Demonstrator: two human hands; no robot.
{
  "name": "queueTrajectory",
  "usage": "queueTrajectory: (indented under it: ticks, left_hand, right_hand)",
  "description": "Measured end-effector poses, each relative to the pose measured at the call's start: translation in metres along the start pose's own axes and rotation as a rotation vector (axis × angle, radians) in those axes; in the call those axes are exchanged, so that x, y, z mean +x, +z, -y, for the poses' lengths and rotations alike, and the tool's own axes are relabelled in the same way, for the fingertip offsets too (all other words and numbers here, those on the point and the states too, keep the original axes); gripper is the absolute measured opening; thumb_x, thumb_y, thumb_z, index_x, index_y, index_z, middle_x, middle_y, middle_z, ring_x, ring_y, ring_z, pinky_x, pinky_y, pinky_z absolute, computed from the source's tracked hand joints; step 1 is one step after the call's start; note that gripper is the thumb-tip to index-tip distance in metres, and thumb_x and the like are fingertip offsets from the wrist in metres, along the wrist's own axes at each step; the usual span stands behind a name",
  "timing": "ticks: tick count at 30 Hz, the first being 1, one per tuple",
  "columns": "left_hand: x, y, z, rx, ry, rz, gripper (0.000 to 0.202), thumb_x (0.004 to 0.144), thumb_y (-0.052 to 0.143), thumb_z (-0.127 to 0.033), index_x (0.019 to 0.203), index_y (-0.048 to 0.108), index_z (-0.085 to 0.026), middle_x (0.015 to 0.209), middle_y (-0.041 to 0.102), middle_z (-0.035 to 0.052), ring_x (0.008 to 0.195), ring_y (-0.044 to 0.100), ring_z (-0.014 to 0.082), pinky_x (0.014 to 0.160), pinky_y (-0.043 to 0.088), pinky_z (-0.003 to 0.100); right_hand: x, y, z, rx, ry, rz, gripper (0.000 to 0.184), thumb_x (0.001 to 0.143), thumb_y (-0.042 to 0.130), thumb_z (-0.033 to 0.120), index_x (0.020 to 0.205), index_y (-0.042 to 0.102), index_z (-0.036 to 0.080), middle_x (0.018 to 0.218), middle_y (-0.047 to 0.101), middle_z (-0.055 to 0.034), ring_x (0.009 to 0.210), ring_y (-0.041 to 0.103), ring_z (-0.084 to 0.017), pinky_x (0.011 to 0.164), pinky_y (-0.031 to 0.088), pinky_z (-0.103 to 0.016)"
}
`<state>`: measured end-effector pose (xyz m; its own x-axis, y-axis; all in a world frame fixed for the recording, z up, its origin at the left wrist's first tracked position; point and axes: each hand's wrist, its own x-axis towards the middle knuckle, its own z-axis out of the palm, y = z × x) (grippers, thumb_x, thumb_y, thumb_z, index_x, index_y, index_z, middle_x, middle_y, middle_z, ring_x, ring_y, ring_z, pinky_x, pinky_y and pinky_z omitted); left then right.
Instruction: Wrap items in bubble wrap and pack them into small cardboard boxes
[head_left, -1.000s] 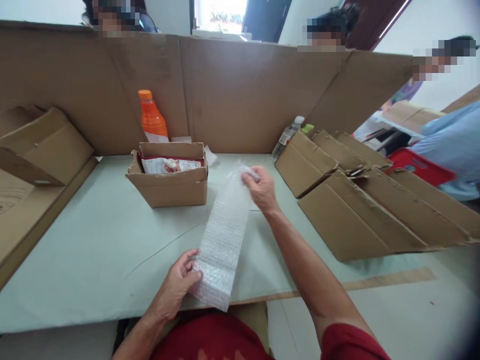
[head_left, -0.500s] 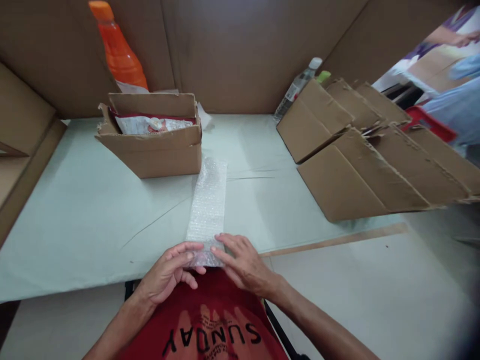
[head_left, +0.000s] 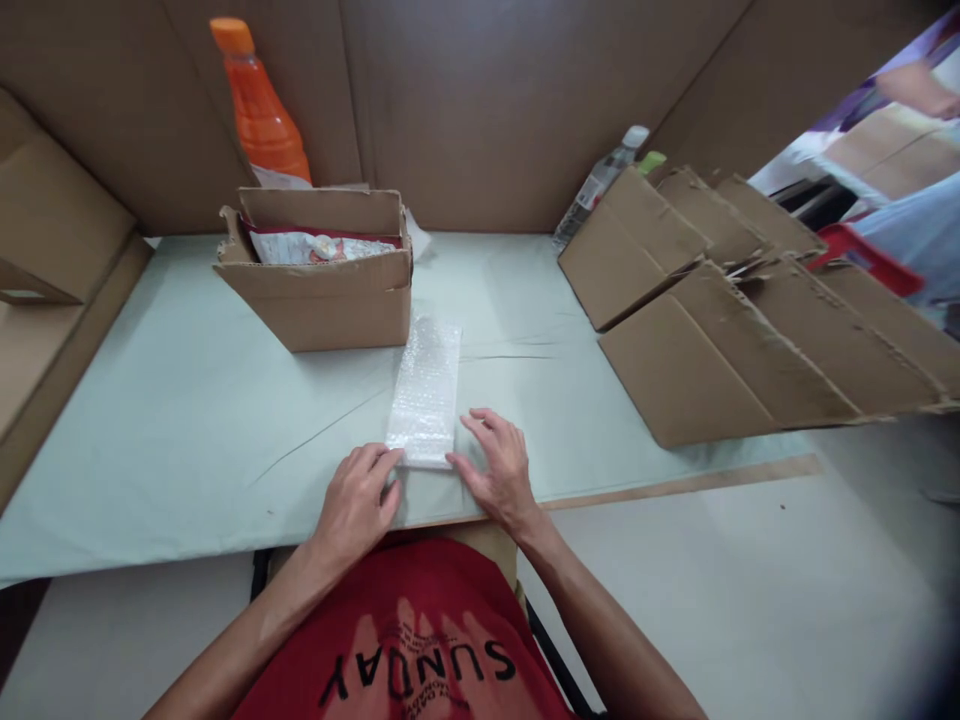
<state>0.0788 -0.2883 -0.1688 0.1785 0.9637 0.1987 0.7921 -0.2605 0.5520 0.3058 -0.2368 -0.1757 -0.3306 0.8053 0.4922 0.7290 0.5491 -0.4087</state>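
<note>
A strip of clear bubble wrap (head_left: pixel 426 390) lies flat on the pale green table cover (head_left: pixel 315 420), its near end folded over into a thicker band. My left hand (head_left: pixel 358 498) rests at the near left corner of the wrap, fingertips touching the edge and thumb apart. At the near right corner is my right hand (head_left: pixel 496 468), thumb by the fold and fingers spread along the right side. Neither hand is closed around the wrap. The far end of the strip reaches the corner of a cardboard box (head_left: pixel 337 310) holding printed packets.
An orange bottle (head_left: pixel 266 120) stands behind that box. Several cut cardboard boxes (head_left: pixel 690 350) stand at the right, with a clear bottle (head_left: pixel 596 190) behind them. Cardboard walls (head_left: pixel 480 110) enclose the table's back and left. Beyond, at far right, another person's arm (head_left: pixel 915 90) shows.
The near end of the bubble wrap has been folded over and now lies farther from the table's front edge. Both hands have moved forward, and the right hand has shifted to its right side.
</note>
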Motion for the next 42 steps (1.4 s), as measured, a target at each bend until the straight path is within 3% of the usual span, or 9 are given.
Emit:
queueTrajectory:
  ticks: [8,12,16,20,24,29,32,37,42]
  left_hand:
    - [0.015,-0.004,0.002,0.3,0.105,-0.015,0.036,0.082,0.057,-0.008,0.115,0.068,-0.02,0.11,0.064,0.0136,0.099,0.057,0.0288,0.082,0.048,0.042]
    - [0.015,-0.005,0.005,0.143,0.151,-0.04,0.028,0.088,0.057,-0.01,0.111,0.069,-0.02,0.123,0.067,0.013,0.111,0.058,0.0299,0.09,0.046,0.044]
    - [0.012,-0.002,0.006,-0.162,0.05,0.01,0.018,0.094,0.054,-0.021,0.102,0.071,-0.021,0.096,0.075,0.0066,0.093,0.065,0.0228,0.083,0.049,0.038]
    - [0.019,0.006,0.005,-0.187,-0.067,0.033,0.017,0.092,0.056,-0.025,0.099,0.072,-0.021,0.092,0.076,0.0051,0.084,0.068,0.0208,0.079,0.05,0.034]
    - [0.029,0.012,0.002,-0.116,-0.104,-0.006,0.021,0.091,0.057,-0.025,0.105,0.072,-0.02,0.093,0.074,0.0079,0.085,0.067,0.0228,0.082,0.049,0.037]
    - [0.016,0.003,0.0,-0.087,-0.007,-0.12,0.028,0.093,0.059,-0.029,0.117,0.068,-0.019,0.119,0.068,0.0136,0.11,0.062,0.0277,0.095,0.047,0.042]
    - [0.0,-0.004,0.001,-0.178,0.065,-0.018,0.027,0.093,0.058,-0.027,0.117,0.066,-0.021,0.11,0.072,0.0097,0.101,0.064,0.0245,0.09,0.047,0.04]
    - [0.005,0.002,0.005,-0.108,-0.045,0.005,0.024,0.094,0.054,-0.025,0.113,0.068,-0.019,0.095,0.073,0.0078,0.085,0.063,0.0226,0.081,0.048,0.037]
    - [0.018,0.005,0.005,-0.015,-0.027,-0.095,0.03,0.094,0.057,-0.03,0.117,0.066,-0.015,0.109,0.067,0.0139,0.101,0.062,0.0272,0.09,0.049,0.042]
  right_hand:
    - [-0.008,0.008,0.016,-0.017,-0.104,0.197,0.018,0.094,0.063,0.021,0.111,0.07,0.025,0.134,0.065,-0.0108,0.124,0.055,-0.029,0.097,0.043,-0.046]
    - [-0.005,0.012,0.015,0.071,-0.017,0.135,0.016,0.099,0.057,0.022,0.103,0.072,0.023,0.108,0.075,-0.008,0.103,0.064,-0.025,0.087,0.047,-0.042]
    - [-0.014,0.002,0.013,0.282,0.084,0.161,0.017,0.101,0.055,0.028,0.104,0.071,0.023,0.09,0.076,-0.005,0.081,0.068,-0.021,0.077,0.052,-0.037]
    - [-0.027,-0.01,0.018,0.25,0.164,0.073,0.022,0.098,0.058,0.03,0.117,0.066,0.023,0.108,0.073,-0.0091,0.096,0.068,-0.024,0.083,0.054,-0.039]
    - [-0.027,-0.011,0.021,0.076,0.003,0.157,0.031,0.093,0.064,0.026,0.124,0.064,0.023,0.124,0.068,-0.013,0.112,0.062,-0.03,0.091,0.048,-0.047]
    - [-0.015,-0.001,0.016,0.123,-0.055,0.273,0.028,0.096,0.056,0.016,0.122,0.065,0.022,0.11,0.075,-0.0094,0.101,0.065,-0.026,0.087,0.047,-0.044]
    - [-0.013,-0.004,0.016,0.278,0.025,0.3,0.027,0.099,0.055,0.024,0.124,0.065,0.023,0.101,0.076,-0.0069,0.09,0.068,-0.023,0.084,0.05,-0.04]
    - [-0.018,-0.012,0.022,0.145,0.06,0.193,0.031,0.095,0.062,0.031,0.125,0.064,0.021,0.124,0.068,-0.0142,0.107,0.063,-0.029,0.088,0.05,-0.044]
    - [-0.014,-0.006,0.021,0.031,-0.067,0.266,0.032,0.091,0.066,0.023,0.123,0.065,0.023,0.13,0.066,-0.0138,0.118,0.058,-0.032,0.093,0.046,-0.048]
